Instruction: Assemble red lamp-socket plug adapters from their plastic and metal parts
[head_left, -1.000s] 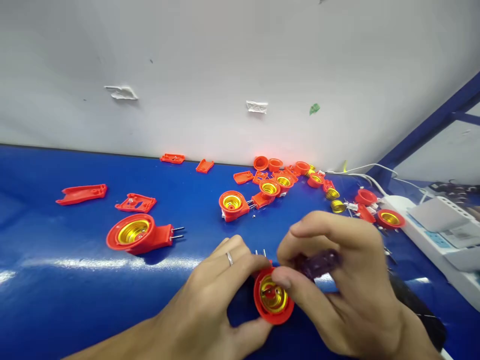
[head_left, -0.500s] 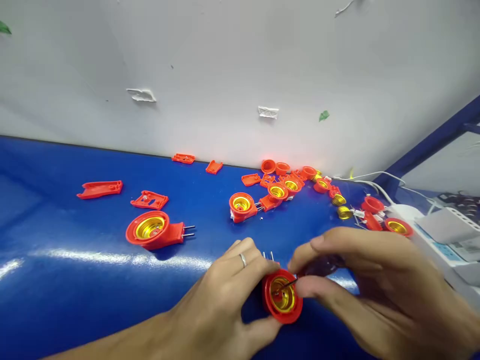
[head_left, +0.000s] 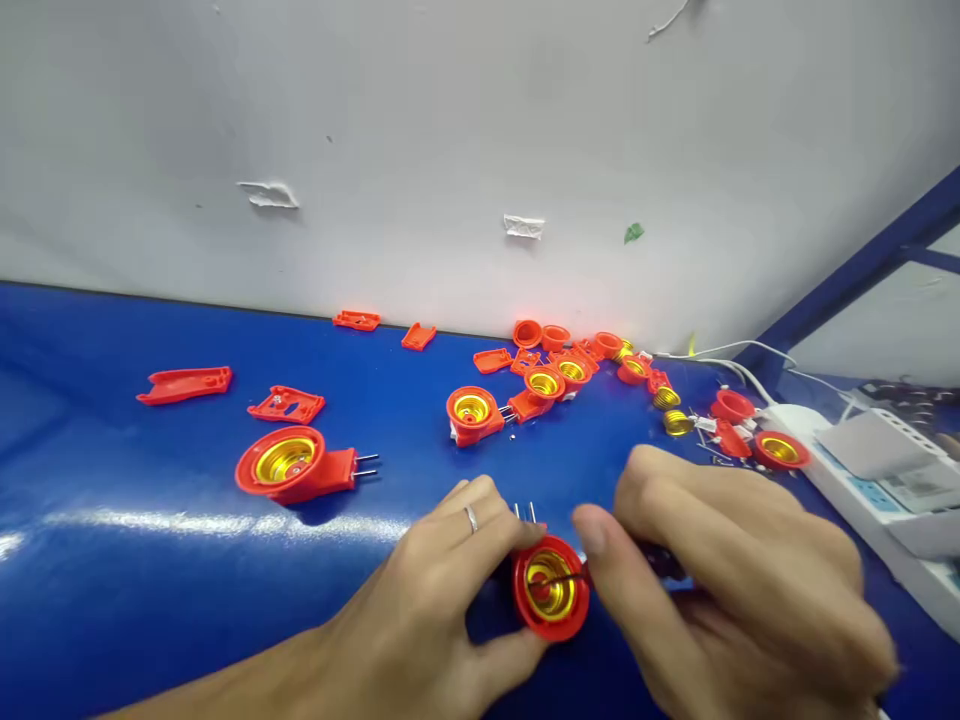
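A red plug-in lamp socket (head_left: 572, 612) with a brass-coloured threaded liner faces up between my hands, its two metal prongs pointing away from me. My left hand (head_left: 450, 590), wearing a ring, grips it from the left with thumb and fingers. My right hand (head_left: 735, 580) is closed around a dark-handled screwdriver (head_left: 564, 578). The thin shaft reaches into the socket's gold cup; the exact spot its tip touches is hard to make out. Most of the handle is hidden by my fingers. Another lamp socket (head_left: 322, 478) with prongs lies to the left.
Red cover pieces (head_left: 184, 385) lie on the blue table (head_left: 135, 580) at left and back. Several red sockets and shells (head_left: 545, 382) cluster by the wall, with loose gold threaded liners (head_left: 678, 423) to the right. A white power strip (head_left: 874, 500) with cables stands at the right edge.
My right hand has rolled around the screwdriver, its thumb and fingers now in a different position. The left hand still holds the socket. The whole view has shifted slightly.
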